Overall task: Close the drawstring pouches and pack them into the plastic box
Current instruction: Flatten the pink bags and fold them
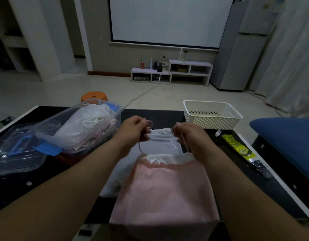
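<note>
The room is dim, with a cool bluish cast. The brightest area is the pale projector screen (pixel 171 20) far beyond the left hand (pixel 133 130). The black table (pixel 167 115) around the right hand (pixel 191 137) loses detail. Everything nearer than both hands looks soft, and straight lines bow at the frame edges.

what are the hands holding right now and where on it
The left hand and right hand each pinch a pink drawstring at opposite ends of the gathered top of the white pouch.

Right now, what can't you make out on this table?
Head view only.
Mouth of the white pouch: left hand and right hand cover its corners.
Pouch count in the plastic box: blurred through its wall.
White basket: near wall hides part inside.
Yellow packet: print too small.
</note>
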